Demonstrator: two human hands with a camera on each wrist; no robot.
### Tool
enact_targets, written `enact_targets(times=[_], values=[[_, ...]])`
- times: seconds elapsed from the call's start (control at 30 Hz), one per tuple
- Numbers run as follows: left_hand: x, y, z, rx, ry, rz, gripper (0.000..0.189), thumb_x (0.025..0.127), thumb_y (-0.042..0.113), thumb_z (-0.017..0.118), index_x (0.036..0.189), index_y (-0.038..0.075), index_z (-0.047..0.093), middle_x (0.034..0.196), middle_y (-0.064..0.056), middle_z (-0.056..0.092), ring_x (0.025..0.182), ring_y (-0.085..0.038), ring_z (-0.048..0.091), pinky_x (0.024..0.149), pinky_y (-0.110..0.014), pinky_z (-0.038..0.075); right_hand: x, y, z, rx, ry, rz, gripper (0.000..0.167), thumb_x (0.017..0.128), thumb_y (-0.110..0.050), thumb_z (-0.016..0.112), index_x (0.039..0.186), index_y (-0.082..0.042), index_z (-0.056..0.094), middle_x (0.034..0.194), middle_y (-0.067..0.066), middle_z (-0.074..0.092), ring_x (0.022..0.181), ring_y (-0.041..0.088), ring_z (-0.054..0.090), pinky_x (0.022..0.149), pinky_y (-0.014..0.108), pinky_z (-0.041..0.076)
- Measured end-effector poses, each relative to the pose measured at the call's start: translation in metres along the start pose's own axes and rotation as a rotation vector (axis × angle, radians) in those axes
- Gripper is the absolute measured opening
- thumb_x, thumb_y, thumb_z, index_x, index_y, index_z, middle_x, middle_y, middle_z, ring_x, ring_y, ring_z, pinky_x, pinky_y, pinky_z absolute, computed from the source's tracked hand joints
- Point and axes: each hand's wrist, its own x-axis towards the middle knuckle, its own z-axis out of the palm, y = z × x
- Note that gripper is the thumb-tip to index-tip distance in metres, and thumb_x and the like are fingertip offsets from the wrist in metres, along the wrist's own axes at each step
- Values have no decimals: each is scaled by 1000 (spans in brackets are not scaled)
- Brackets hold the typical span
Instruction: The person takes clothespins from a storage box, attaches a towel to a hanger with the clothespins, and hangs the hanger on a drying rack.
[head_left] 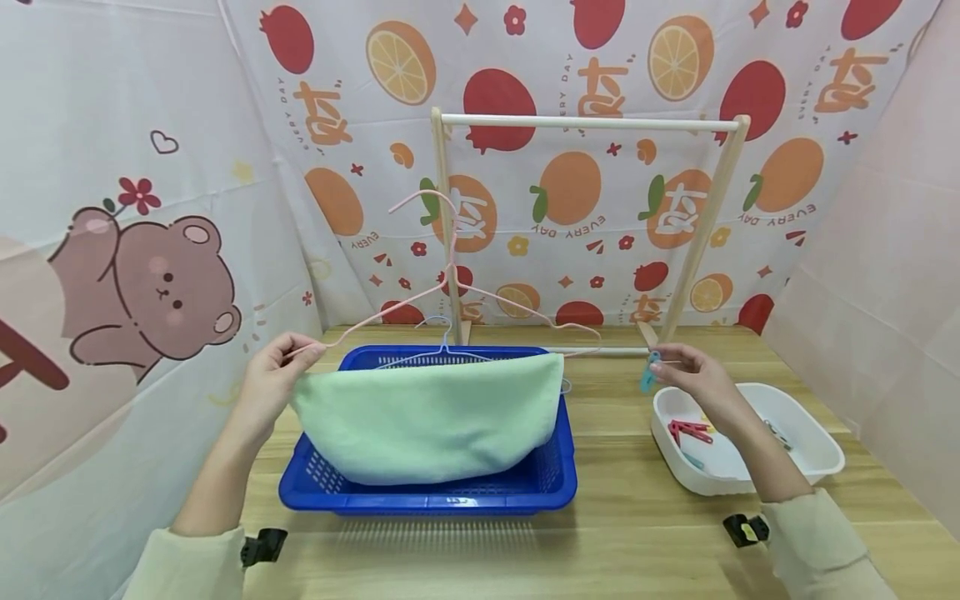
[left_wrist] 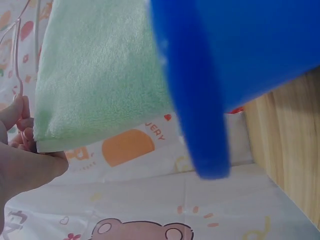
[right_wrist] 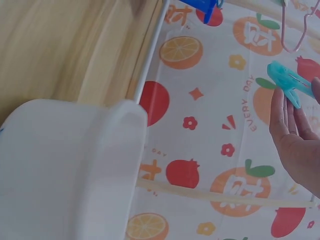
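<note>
hanger [head_left: 452,273]: pink, hook up
towel [head_left: 431,427]: pale green, draped along bottom edge, short of right corner
clothespin [head_left: 648,375]: turquoise, aloft, beyond that corner

The head view is bright and evenly lit, with faint, soft shadowing on the wooden table [head_left: 615,542] beneath the blue basket [head_left: 390,503] and wide-angle stretching toward the edges. Both wrist views look dimmer and greyer: the left blurs the basket's near rim but resolves the green towel's [left_wrist: 105,70] pile, while the right softens the white tray [right_wrist: 45,170].
</note>
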Motion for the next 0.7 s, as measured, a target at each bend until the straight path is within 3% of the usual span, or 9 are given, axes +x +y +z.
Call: enact_targets(times=[0.1, 0.27, 0.47, 0.7], values=[[2, 2, -3, -51, 14, 18, 6, 92, 14, 57, 88, 11, 60, 79, 5, 50, 72, -10, 41, 58, -18, 36, 1, -6, 2, 42, -9, -39, 49, 88, -30, 63, 125, -1, 48, 109, 10, 55, 92, 16, 59, 79, 25, 48], [4, 8, -4, -174, 7, 23, 5, 91, 11, 59, 88, 7, 61, 82, 1, 49, 74, -10, 41, 58, -17, 36, 0, -15, 6, 55, -18, -74, 48, 88, -27, 63, 124, 1, 48, 104, 5, 59, 94, 13, 58, 80, 25, 48], [4, 15, -1, -196, 11, 47, 4, 91, 8, 59, 88, 6, 61, 84, -1, 48, 74, -11, 41, 59, -17, 36, -2, -23, 9, 22, -13, -84, 49, 89, -29, 63, 126, -1, 47, 107, 5, 58, 99, 14, 57, 83, 28, 45], [5, 23, 3, -232, 52, 91, 8, 90, 5, 59, 84, 11, 62, 77, 2, 52, 71, -10, 42, 58, -16, 36, -2, -30, 12, 70, -10, -117, 37, 89, -24, 63, 121, -9, 53, 104, 0, 59, 97, 12, 58, 83, 25, 46]])
